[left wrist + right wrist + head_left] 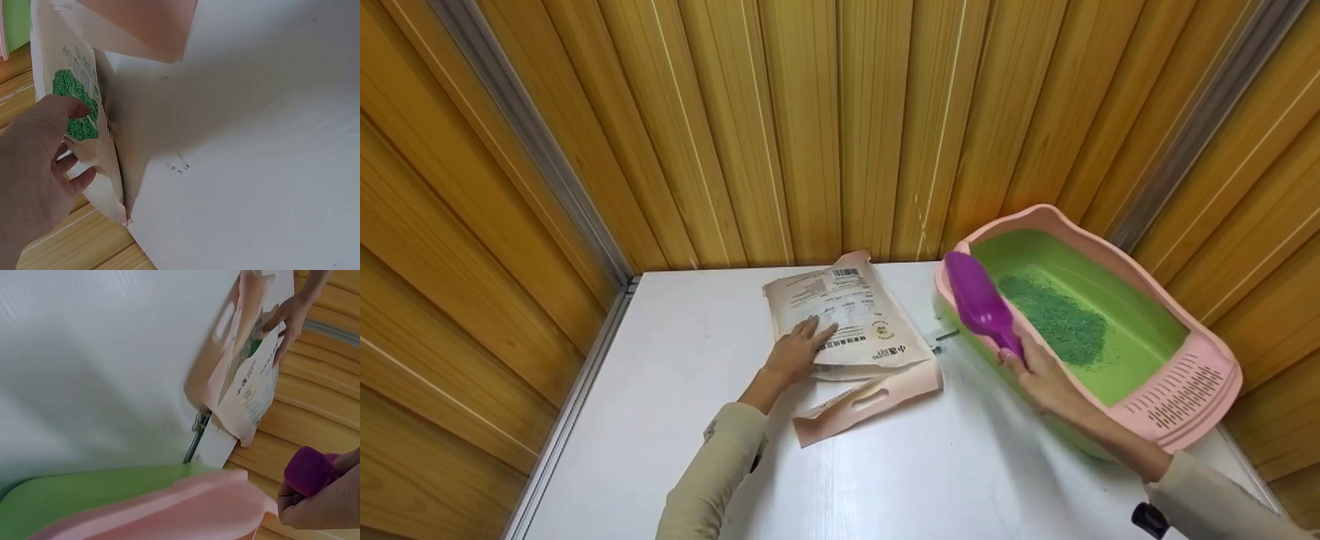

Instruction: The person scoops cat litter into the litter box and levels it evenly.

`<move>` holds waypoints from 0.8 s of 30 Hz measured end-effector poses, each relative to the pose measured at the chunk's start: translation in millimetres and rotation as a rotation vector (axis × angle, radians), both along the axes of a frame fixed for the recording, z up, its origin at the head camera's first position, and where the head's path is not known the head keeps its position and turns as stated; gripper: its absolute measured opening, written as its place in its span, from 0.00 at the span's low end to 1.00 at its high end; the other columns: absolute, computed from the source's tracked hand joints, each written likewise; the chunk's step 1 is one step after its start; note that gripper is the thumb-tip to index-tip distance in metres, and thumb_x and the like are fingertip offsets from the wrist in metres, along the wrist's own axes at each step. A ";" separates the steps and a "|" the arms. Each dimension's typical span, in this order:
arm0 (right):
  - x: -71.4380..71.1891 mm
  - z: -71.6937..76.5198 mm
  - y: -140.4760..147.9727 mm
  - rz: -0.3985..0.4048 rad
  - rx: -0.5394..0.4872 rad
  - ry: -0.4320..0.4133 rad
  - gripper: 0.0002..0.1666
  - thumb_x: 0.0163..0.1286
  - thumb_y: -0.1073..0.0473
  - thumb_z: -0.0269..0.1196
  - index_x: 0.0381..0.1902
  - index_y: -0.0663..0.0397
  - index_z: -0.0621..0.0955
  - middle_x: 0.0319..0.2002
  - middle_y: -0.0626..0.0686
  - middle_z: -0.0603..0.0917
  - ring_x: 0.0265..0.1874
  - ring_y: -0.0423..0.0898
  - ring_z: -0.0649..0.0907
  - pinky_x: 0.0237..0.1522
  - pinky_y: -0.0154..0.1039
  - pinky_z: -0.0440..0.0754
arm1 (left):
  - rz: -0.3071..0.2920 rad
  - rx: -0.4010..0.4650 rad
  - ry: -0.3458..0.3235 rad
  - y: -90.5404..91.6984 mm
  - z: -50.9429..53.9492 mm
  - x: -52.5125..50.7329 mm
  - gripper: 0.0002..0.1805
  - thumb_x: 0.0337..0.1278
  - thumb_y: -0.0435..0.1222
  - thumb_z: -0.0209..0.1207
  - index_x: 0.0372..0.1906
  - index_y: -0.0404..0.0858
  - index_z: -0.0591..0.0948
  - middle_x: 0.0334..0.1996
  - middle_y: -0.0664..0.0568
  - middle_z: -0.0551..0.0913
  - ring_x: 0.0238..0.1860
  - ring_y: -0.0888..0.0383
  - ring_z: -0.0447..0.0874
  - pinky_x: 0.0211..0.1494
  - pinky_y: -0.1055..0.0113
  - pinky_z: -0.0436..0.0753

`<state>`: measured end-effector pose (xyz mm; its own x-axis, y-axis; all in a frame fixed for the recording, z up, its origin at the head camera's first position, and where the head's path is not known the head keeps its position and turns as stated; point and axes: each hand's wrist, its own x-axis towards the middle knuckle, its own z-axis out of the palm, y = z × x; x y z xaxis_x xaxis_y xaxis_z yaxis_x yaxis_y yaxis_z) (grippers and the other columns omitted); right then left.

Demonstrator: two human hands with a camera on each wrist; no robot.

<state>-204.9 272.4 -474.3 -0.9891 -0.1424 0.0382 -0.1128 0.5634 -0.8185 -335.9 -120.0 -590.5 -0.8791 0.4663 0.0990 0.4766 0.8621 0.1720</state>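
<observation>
A cream litter bag (851,300) with printed text lies on the white table, its torn mouth facing me. My left hand (793,356) holds it near the mouth, fingers on the upper face. In the left wrist view, the thumb of my left hand (39,152) crosses a green pellet-patterned patch on the bag (73,107). My right hand (1042,379) grips the handle of a purple scoop (976,296), held over the near left rim of a pink and green litter tray (1192,397). Green granules (1054,315) lie in the tray. The scoop's bowl looks bare from above.
A pink strip with a handle slot (877,405) hangs from the bag's mouth. Between bag and tray lies a small dark thing (945,336), unclear in kind. Wood-patterned panels (802,135) stand behind the table, with more at both sides.
</observation>
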 end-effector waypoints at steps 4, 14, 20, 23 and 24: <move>4.0 -25.8 -17.2 0.081 0.018 0.028 0.20 0.78 0.67 0.50 0.62 0.75 0.67 0.36 0.55 0.77 0.27 0.38 0.70 0.31 0.32 0.73 | -0.011 -0.034 0.017 -9.9 -5.4 6.1 0.36 0.63 0.40 0.66 0.75 0.49 0.69 0.75 0.34 0.65 0.74 0.35 0.66 0.64 0.40 0.78; -8.6 -105.2 -17.5 -0.002 0.292 0.141 0.12 0.75 0.67 0.55 0.52 0.72 0.73 0.31 0.54 0.76 0.31 0.45 0.72 0.36 0.43 0.74 | -0.017 -0.073 -0.031 -12.5 -6.6 10.4 0.23 0.64 0.38 0.62 0.64 0.48 0.81 0.69 0.33 0.74 0.72 0.35 0.71 0.66 0.42 0.78; -15.8 -129.3 -4.4 -0.058 0.328 0.131 0.16 0.77 0.66 0.53 0.57 0.73 0.70 0.32 0.58 0.76 0.31 0.51 0.75 0.37 0.51 0.76 | -0.008 -0.070 -0.044 -9.5 -8.6 9.2 0.22 0.66 0.35 0.61 0.64 0.47 0.81 0.70 0.34 0.73 0.72 0.36 0.71 0.66 0.42 0.77; -17.4 -134.4 1.7 -0.057 0.353 0.139 0.17 0.78 0.66 0.52 0.56 0.76 0.69 0.32 0.59 0.76 0.31 0.52 0.75 0.36 0.51 0.76 | -0.005 -0.067 -0.033 -6.5 -10.7 6.5 0.22 0.66 0.34 0.61 0.64 0.48 0.82 0.70 0.34 0.73 0.72 0.36 0.72 0.65 0.42 0.78; -17.4 -135.3 3.6 -0.059 0.364 0.143 0.17 0.78 0.66 0.51 0.56 0.76 0.69 0.31 0.59 0.76 0.31 0.52 0.75 0.36 0.52 0.76 | -0.008 -0.066 -0.027 -5.2 -11.3 5.2 0.22 0.66 0.34 0.61 0.64 0.49 0.82 0.70 0.35 0.73 0.72 0.36 0.72 0.65 0.42 0.78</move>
